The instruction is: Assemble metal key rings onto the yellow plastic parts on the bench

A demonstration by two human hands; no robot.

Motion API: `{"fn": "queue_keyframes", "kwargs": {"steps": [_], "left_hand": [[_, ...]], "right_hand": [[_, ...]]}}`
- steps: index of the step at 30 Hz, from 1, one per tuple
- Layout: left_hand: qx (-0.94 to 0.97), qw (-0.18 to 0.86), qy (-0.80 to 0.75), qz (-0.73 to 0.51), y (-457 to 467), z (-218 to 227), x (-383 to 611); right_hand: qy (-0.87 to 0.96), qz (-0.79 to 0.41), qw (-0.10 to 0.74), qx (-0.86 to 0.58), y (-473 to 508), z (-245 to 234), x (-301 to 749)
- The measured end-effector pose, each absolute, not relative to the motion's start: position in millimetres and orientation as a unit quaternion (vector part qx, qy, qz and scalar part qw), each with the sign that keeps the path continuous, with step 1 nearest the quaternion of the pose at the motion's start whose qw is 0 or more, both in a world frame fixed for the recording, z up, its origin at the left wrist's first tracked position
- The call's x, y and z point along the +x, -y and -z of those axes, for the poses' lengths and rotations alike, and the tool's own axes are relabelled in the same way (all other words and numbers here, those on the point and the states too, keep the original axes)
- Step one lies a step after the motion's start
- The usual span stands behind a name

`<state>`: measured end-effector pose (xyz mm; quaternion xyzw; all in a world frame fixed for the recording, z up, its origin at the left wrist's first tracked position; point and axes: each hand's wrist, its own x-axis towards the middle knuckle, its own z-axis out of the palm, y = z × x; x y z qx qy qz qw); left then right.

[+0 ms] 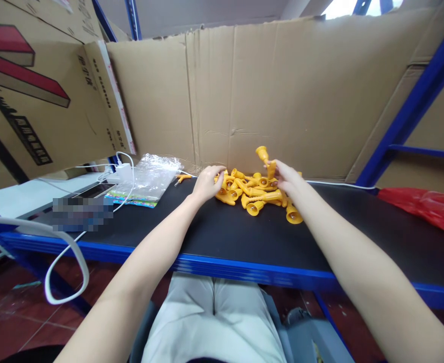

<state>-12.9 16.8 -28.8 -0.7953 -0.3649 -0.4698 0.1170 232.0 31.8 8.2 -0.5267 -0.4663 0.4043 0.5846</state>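
A heap of yellow plastic horn-shaped pieces (255, 191) with flared, cup-like ends lies on the black shelf top. My right hand (288, 177) grips one yellow horn-shaped piece (270, 170) above the heap's right side, its flared end tipped up and to the left. At the left edge of the heap, my left hand (207, 182) has its fingers curled down against the yellow pieces; what lies between them is mostly hidden. One flared piece (294, 214) rests under my right wrist at the near right of the heap.
Left of my left hand lies a small yellow piece with a metal coil (184, 177). Beyond it are clear plastic bags (153, 176), a white charger (124, 173) with cables and a dark tablet-like device (93, 192). A cardboard wall (282, 101) stands behind; a red bag (422, 204) lies right.
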Motion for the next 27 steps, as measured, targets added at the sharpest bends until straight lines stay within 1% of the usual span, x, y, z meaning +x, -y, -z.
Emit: {"fn": "queue_keyframes", "kwargs": {"steps": [4, 6, 9, 12, 15, 19, 23, 27], "left_hand": [[-0.805, 0.098, 0.35, 0.469, -4.7, 24.6, -3.8], [-0.807, 0.08, 0.355, 0.465, 1.2, 23.1, 0.2], [-0.814, 0.044, 0.368, 0.447, 8.5, 21.7, 4.8], [-0.827, 0.008, 0.377, 0.417, 12.4, 21.3, 6.5], [-0.836, -0.009, 0.388, 0.388, 12.4, 22.1, 5.8], [-0.833, 0.019, 0.42, 0.36, 10.2, 22.9, 4.2], [-0.786, 0.068, 0.479, 0.386, 7.6, 21.2, 2.8], [-0.752, 0.072, 0.515, 0.405, 2.6, 21.2, -1.2]], "right_hand": [[0.426, -0.548, 0.571, -0.438, -16.7, -12.8, 205.8], [0.435, -0.572, 0.569, -0.399, -9.8, -14.3, 196.5], [0.477, -0.556, 0.557, -0.39, -2.1, -14.6, 186.8], [0.545, -0.535, 0.521, -0.382, 3.1, -11.6, 179.2], [0.593, -0.514, 0.506, -0.358, 7.5, -7.7, 172.7], [0.609, -0.503, 0.511, -0.339, 11.2, -5.8, 168.9], [0.61, -0.482, 0.522, -0.351, 9.7, -6.5, 171.6], [0.595, -0.483, 0.537, -0.352, 5.2, -5.9, 175.4]]}}
